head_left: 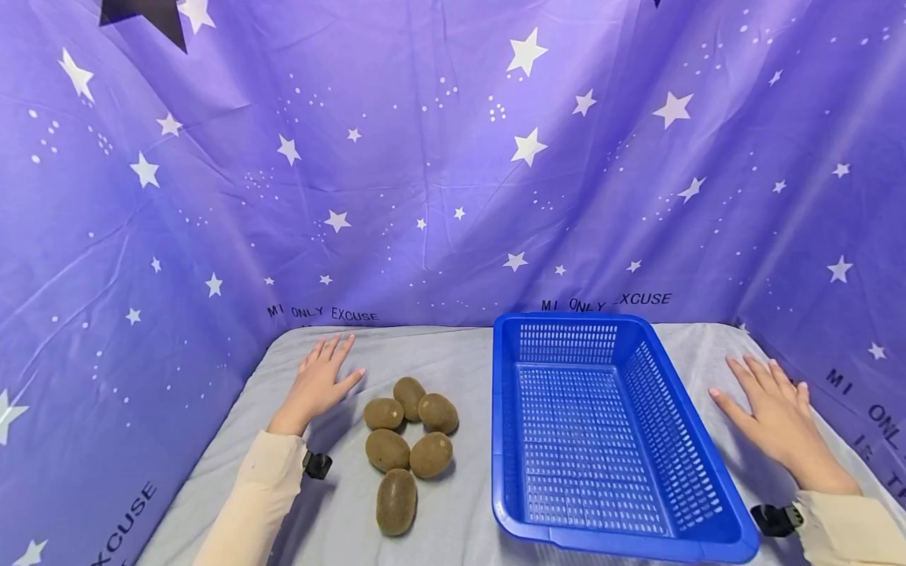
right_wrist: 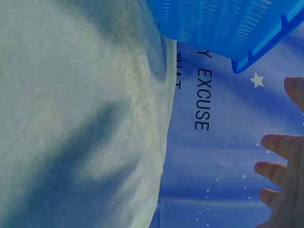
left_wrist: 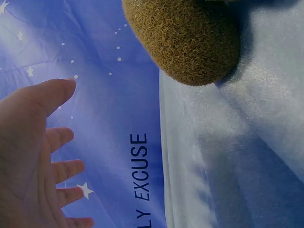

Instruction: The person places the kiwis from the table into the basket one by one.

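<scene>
Several brown fuzzy kiwis lie in a loose cluster left of the middle, one of them closest to the front edge. My left hand hovers to the left of them, fingers spread and nothing held. In the left wrist view, one kiwi shows large at the top, apart from the spread left hand. A blue plastic basket with slotted walls stands right of the kiwis. Beyond its right side, my right hand is held with fingers spread and nothing in it. The basket's side appears above in the right wrist view.
A pale grey cloth covers the table under the kiwis and basket. Purple-blue curtains with white stars and printed lettering enclose the back and both sides. Dark wrist cameras sit at both sleeve cuffs.
</scene>
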Motion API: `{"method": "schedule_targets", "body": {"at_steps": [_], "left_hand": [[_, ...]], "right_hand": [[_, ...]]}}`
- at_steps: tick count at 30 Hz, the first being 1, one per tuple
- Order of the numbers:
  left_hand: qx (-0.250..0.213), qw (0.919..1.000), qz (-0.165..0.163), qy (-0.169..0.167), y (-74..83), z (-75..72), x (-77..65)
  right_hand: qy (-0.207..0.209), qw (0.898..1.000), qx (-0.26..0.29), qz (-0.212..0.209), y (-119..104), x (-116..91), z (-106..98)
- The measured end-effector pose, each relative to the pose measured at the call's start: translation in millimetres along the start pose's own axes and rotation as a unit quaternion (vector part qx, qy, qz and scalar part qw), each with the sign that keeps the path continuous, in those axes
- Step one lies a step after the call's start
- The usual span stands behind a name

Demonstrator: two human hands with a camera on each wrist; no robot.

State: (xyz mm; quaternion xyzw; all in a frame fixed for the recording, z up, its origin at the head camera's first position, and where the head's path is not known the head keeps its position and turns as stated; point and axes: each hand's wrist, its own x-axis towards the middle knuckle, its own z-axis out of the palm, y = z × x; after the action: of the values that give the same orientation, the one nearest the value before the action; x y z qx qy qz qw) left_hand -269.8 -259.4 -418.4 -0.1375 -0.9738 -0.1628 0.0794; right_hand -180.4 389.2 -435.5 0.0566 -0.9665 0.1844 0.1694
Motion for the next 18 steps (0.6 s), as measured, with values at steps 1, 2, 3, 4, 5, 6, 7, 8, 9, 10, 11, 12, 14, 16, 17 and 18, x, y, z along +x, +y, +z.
{"method": "schedule_targets", "body": {"at_steps": [1, 2, 3, 4, 5, 6, 7, 8, 9, 10, 11, 12, 14, 16, 17, 18], "left_hand": [[-0.002, 1.0, 0.002, 0.001, 0.2, 0.2, -0.5], [-0.002, 1.0, 0.005, 0.0, 0.3, 0.2, -0.9], [-0.004, 1.0, 0.008, 0.0, 0.6, 0.2, -1.4], [-0.005, 0.9999, 0.011, 0.001, 0.9, -0.2, -1.8], [-0.007, 0.9999, 0.016, 0.003, 1.5, -0.7, -2.2], [-0.007, 0.9997, 0.022, 0.006, 1.7, -0.7, -2.5], [-0.009, 0.9995, 0.027, 0.009, 1.9, -0.4, -2.8], [-0.011, 0.9993, 0.033, 0.013, 2.5, -0.1, -3.3], [-0.014, 0.9989, 0.041, 0.019, 3.1, 0.6, -4.0], [-0.017, 0.9984, 0.048, 0.024, 3.6, 1.4, -4.7], [-0.02, 0.9979, 0.056, 0.028, 3.8, 2.4, -5.5], [-0.023, 0.9973, 0.063, 0.031, 4.0, 3.6, -6.3], [-0.033, 0.9965, 0.071, 0.031, 4.9, 5.8, -8.7], [-0.042, 0.9957, 0.078, 0.028, 5.3, 8.4, -10.5], [-0.046, 0.9952, 0.082, 0.025, 5.5, 9.9, -11.5], [-0.052, 0.9949, 0.084, 0.022, 5.6, 11.1, -12.5]], "right_hand": [[0.003, 1.0, 0.005, -0.005, -0.2, 0.2, 0.1], [0.005, 1.0, 0.012, -0.009, -0.5, 0.6, 0.2], [0.008, 1.0, 0.018, -0.013, -0.7, 1.3, 0.4], [0.012, 0.999, 0.024, -0.018, -1.0, 2.2, 0.5], [0.017, 0.999, 0.03, -0.022, -1.1, 3.0, 0.6], [0.022, 0.999, 0.034, -0.026, -1.3, 3.7, 0.8], [0.025, 0.999, 0.038, -0.029, -1.3, 4.4, 0.9], [0.027, 0.998, 0.04, -0.03, -1.3, 5.0, 1.2], [0.03, 0.998, 0.043, -0.032, -1.1, 5.4, 1.7], [0.034, 0.998, 0.045, -0.035, -1.0, 5.4, 2.2], [0.037, 0.997, 0.05, -0.038, -1.1, 5.4, 2.7], [0.04, 0.997, 0.058, -0.04, -1.4, 5.4, 3.4], [0.044, 0.996, 0.07, -0.046, -2.3, 5.0, 5.0], [0.05, 0.994, 0.083, -0.056, -3.5, 4.9, 6.7], [0.051, 0.993, 0.09, -0.061, -4.1, 4.7, 7.6], [0.053, 0.992, 0.096, -0.065, -4.7, 4.5, 8.3]]}}
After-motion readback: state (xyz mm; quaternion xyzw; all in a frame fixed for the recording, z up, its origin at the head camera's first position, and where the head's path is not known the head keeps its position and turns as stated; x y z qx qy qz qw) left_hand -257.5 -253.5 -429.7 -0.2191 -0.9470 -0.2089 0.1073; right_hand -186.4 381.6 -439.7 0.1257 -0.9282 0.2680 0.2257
